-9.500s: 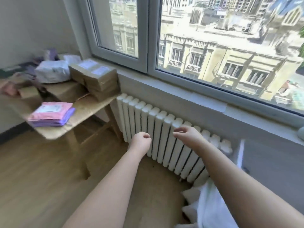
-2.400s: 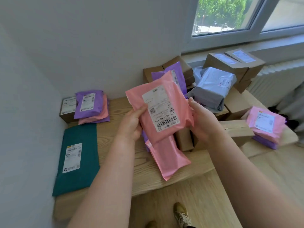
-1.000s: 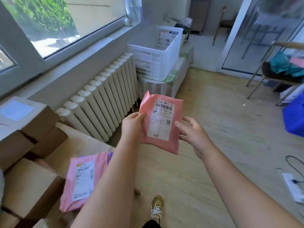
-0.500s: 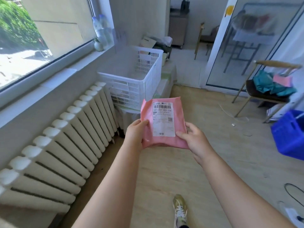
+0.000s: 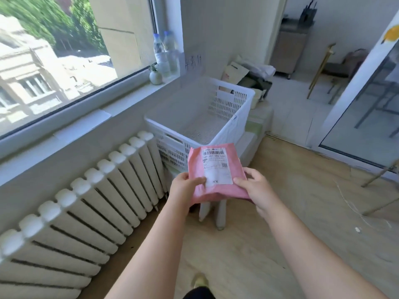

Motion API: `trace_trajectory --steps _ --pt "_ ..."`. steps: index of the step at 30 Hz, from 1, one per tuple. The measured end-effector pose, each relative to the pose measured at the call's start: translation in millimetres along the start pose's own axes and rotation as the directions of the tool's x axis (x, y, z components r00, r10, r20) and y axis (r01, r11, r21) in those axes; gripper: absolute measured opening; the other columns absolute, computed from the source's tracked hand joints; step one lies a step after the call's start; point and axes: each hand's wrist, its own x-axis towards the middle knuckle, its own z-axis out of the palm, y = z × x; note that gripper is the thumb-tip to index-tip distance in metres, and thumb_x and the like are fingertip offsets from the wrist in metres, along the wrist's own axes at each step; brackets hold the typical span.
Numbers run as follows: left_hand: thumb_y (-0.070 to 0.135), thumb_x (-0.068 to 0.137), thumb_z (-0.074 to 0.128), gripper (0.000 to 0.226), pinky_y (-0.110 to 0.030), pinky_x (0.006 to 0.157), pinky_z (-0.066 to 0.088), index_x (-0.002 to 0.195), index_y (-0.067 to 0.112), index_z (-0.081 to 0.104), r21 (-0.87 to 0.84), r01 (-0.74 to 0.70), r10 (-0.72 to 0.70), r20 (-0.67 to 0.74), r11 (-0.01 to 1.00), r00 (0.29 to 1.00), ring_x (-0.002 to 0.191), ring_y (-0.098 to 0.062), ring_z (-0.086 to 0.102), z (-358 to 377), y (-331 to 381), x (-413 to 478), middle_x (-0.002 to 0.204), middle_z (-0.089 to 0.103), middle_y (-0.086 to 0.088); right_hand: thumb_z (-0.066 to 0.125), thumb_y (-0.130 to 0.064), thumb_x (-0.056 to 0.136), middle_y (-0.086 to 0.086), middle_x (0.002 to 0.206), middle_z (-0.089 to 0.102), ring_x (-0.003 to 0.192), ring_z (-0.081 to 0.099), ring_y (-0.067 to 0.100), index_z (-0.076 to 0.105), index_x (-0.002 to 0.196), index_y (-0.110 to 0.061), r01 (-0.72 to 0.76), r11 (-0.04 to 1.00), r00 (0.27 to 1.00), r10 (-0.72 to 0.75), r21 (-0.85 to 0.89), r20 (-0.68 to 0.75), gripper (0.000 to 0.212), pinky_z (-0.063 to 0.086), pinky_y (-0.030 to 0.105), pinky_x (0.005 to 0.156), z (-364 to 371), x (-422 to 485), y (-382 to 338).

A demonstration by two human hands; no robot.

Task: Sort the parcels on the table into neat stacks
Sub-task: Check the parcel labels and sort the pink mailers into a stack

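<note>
Pink parcel (image 5: 216, 171) held by left hand (image 5: 184, 188) and right hand (image 5: 257, 188).

The left forearm (image 5: 149, 244) comes in from about 7 o'clock and the right forearm (image 5: 302, 244) from about 5 o'clock, both uncovered as far back as the frame edge. The left hand (image 5: 185, 187) and right hand (image 5: 258, 189) are bare too, with rounded fingers and short thumbs. At 6 o'clock sits a pale, yellowish-olive shoe (image 5: 199, 281) with a rounded toe, blurred, and just under it a patch of dark cloth (image 5: 197, 294), nearly black, at the very bottom edge.
</note>
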Motion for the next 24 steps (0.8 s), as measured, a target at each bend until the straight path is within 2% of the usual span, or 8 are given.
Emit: trace_trajectory --steps 4,7,10,14,18,20,22,24 --pt "0.014 0.082 0.075 0.034 -0.036 0.064 0.056 0.114 0.014 0.064 0.036 -0.009 0.01 -0.028 0.999 1.0 0.096 -0.031 0.069 13 31 78 0.108 0.07 -0.008 0.069 -0.008 0.09 0.006 0.107 0.073 0.092 0.072 0.02 0.053 0.132 -0.014 -0.008 0.999 0.999 0.011 -0.051 0.052 0.045 0.056 0.033 0.085 11 83 -26" --pt "0.019 0.081 0.075 0.042 -0.038 0.078 0.057 0.121 0.015 0.064 0.059 0.002 0.0 -0.038 0.998 0.999 0.099 -0.027 0.068 25 59 148 0.111 0.069 -0.006 0.069 -0.008 0.09 0.007 0.112 0.072 0.095 0.071 0.022 0.054 0.129 -0.015 -0.031 0.997 0.997 0.036 -0.07 0.075 0.042 0.055 0.03 0.078 21 155 -47" --pt "0.019 0.083 0.073 0.043 -0.033 0.074 0.052 0.125 0.016 0.062 0.065 0.022 -0.017 -0.063 0.998 0.998 0.102 -0.026 0.065 34 86 196 0.116 0.067 -0.005 0.072 -0.009 0.088 0.006 0.112 0.072 0.097 0.071 0.023 0.056 0.125 -0.016 -0.066 0.991 0.992 0.078 -0.119 0.098 0.04 0.056 0.035 0.082 31 208 -71" --pt "0.015 0.084 0.071 0.031 -0.038 0.084 0.055 0.115 0.014 0.065 0.076 0.049 -0.043 -0.074 0.996 0.996 0.101 -0.027 0.066 43 117 260 0.112 0.068 -0.008 0.073 -0.005 0.085 0.007 0.114 0.071 0.099 0.071 0.024 0.053 0.129 -0.018 -0.081 0.987 0.992 0.094 -0.14 0.088 0.05 0.057 0.036 0.086 42 277 -92" --pt "0.015 0.085 0.068 0.023 -0.035 0.069 0.054 0.108 0.014 0.067 0.082 0.078 -0.068 -0.12 0.994 0.99 0.089 -0.028 0.067 48 137 315 0.108 0.07 -0.01 0.072 -0.004 0.084 0.007 0.12 0.068 0.104 0.069 0.026 0.053 0.133 -0.019 -0.095 0.974 0.987 0.12 -0.206 0.111 0.055 0.055 0.043 0.094 52 347 -104" --pt "0.019 0.082 0.067 0.035 -0.036 0.071 0.056 0.117 0.015 0.065 0.077 0.089 -0.076 -0.161 0.993 0.984 0.09 -0.027 0.067 50 143 340 0.108 0.069 -0.007 0.072 -0.005 0.083 0.005 0.124 0.066 0.106 0.068 0.025 0.051 0.139 -0.017 -0.096 0.965 0.981 0.133 -0.244 0.141 0.061 0.054 0.044 0.097 60 385 -109" --pt "0.022 0.081 0.065 0.051 -0.043 0.085 0.057 0.131 0.015 0.058 0.079 0.104 -0.086 -0.205 0.991 0.975 0.101 -0.028 0.065 52 146 364 0.116 0.066 -0.005 0.07 -0.004 0.085 0.005 0.123 0.066 0.105 0.068 0.024 0.05 0.139 -0.018 -0.092 0.952 0.971 0.151 -0.292 0.187 0.06 0.055 0.041 0.094 71 421 -112" --pt "0.019 0.084 0.063 0.057 -0.042 0.086 0.053 0.139 0.013 0.049 0.07 0.122 -0.101 -0.257 0.99 0.961 0.107 -0.027 0.061 56 149 383 0.126 0.061 -0.006 0.067 -0.002 0.086 0.004 0.119 0.067 0.102 0.068 0.022 0.051 0.136 -0.019 -0.091 0.939 0.955 0.176 -0.331 0.237 0.055 0.055 0.037 0.088 82 452 -114"
